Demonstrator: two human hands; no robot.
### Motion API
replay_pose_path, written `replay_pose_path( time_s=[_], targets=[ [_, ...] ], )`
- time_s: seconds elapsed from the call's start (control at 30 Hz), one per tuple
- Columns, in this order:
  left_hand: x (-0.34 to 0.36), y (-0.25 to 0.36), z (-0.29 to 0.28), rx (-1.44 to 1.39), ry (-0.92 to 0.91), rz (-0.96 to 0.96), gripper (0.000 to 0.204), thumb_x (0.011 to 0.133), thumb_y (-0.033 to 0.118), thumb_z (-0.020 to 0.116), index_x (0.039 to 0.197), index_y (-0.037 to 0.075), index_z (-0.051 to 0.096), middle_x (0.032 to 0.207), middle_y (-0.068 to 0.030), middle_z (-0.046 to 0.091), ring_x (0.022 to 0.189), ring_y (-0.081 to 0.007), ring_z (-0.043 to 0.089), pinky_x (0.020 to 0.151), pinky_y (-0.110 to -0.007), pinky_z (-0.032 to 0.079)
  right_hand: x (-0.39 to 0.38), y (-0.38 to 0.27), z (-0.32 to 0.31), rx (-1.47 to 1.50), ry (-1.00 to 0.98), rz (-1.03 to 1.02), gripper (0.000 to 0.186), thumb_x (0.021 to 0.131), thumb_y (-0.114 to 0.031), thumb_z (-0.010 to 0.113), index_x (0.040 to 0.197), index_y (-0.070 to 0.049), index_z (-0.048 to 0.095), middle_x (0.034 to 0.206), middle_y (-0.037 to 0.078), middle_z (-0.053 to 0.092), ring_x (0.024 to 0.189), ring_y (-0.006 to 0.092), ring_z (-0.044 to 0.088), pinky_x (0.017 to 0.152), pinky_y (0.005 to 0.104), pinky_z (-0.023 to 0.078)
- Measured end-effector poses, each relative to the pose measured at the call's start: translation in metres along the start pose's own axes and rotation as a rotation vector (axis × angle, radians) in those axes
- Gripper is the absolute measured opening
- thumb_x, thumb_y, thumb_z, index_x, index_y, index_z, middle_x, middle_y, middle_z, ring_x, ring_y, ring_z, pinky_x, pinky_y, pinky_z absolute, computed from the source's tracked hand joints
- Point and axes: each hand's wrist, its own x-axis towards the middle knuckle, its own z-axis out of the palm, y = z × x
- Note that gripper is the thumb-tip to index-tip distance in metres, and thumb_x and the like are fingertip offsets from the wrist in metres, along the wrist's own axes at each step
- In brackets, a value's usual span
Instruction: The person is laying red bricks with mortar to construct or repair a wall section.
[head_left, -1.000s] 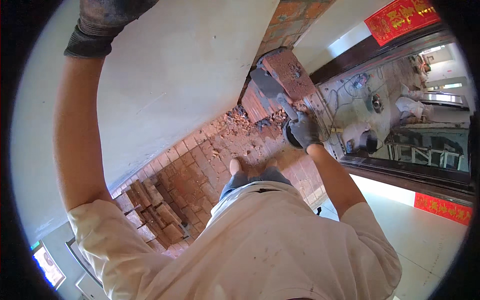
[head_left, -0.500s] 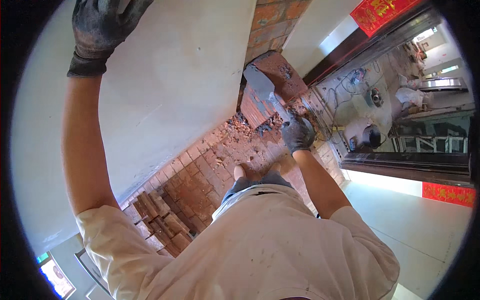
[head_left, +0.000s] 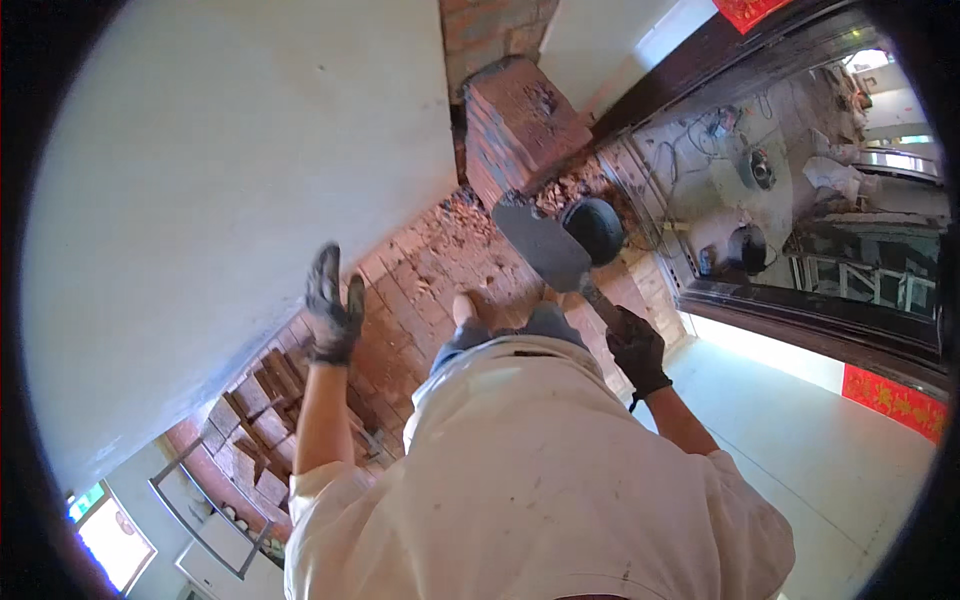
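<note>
Left hand [head_left: 335,320]: fingers extended, empty | right hand [head_left: 638,350]: fingers wrapped round trowel [head_left: 543,245]

Soft daylight, blown-out window [head_left: 116,545] at lower left, shaded brick floor [head_left: 388,345], fisheye-bent edges, black corners

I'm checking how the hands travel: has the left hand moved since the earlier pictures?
Yes: in view, the left hand has come down across the pale wall to the wall's bottom edge, nearer the stacked bricks.

wall [head_left: 230,200] bars left | left hand [head_left: 335,318] to trowel [head_left: 545,248]: open | bucket [head_left: 597,228]: depth unclear
</note>
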Motion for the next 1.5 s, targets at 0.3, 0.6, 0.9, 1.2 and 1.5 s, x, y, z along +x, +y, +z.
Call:
replay_pose_path(
  time_s=[0.3,0.6,0.9,1.2,1.5],
  targets=[
    [-0.222,0.04,0.092,0.087,-0.546,-0.944,0.039,0.092,0.031,0.055,0.12,0.005,0.062,0.119,-0.0203,0.063,0.112,-0.0373,0.058,0.095,-0.042,0.047,0.055,0.108,-0.059,-0.009,-0.165,-0.233,0.02,0.081,-0.023,0.067,0.097,-0.012,0.061,0.087,0.01,0.064,0.075,0.0293,0.064,0.063,0.0415,0.053],
    [-0.155,0.107,0.129,-0.147,-0.257,-0.862,0.04,0.09,0.032,0.058,0.114,0.001,0.064,0.116,-0.0205,0.065,0.11,-0.0367,0.06,0.093,-0.04,0.047,0.097,0.087,-0.029,0.273,-0.577,0.051,0.032,0.08,-0.034,0.067,0.09,-0.004,0.063,0.082,0.018,0.066,0.081,0.0348,0.065,0.069,0.0438,0.049],
    [-0.155,0.073,0.12,-0.202,-0.444,-0.926,0.043,0.09,0.035,0.059,0.117,0.001,0.064,0.115,-0.0193,0.065,0.112,-0.031,0.061,0.094,-0.038,0.046,0.074,0.015,-0.005,0.956,-0.658,0.604,0.022,0.085,-0.027,0.067,0.081,-0.006,0.062,0.063,-0.001,0.055,0.05,0.0086,0.05,0.046,0.0259,0.04],
    [-0.005,0.107,0.299,-1.767,-0.371,-1.581,0.067,0.091,0.056,0.054,0.128,0.0,0.048,0.121,-0.0141,0.06,0.098,-0.0312,0.061,0.086,-0.046,0.052,0.075,-0.026,-0.012,1.114,-0.629,0.719,0.014,0.089,-0.02,0.062,0.082,-0.008,0.066,0.066,-0.004,0.053,0.051,0.0054,0.048,0.046,0.0224,0.04],
    [0.102,0.128,0.342,-2.39,-0.087,-1.616,0.091,0.089,0.072,0.031,0.135,-0.006,0.042,0.13,-0.0294,0.05,0.118,-0.0484,0.048,0.103,-0.058,0.039,0.115,-0.024,0.005,1.129,-0.638,0.733,0.016,0.088,-0.024,0.064,0.088,-0.009,0.066,0.065,-0.002,0.054,0.048,0.0061,0.046,0.043,0.0225,0.036]
  ],
)
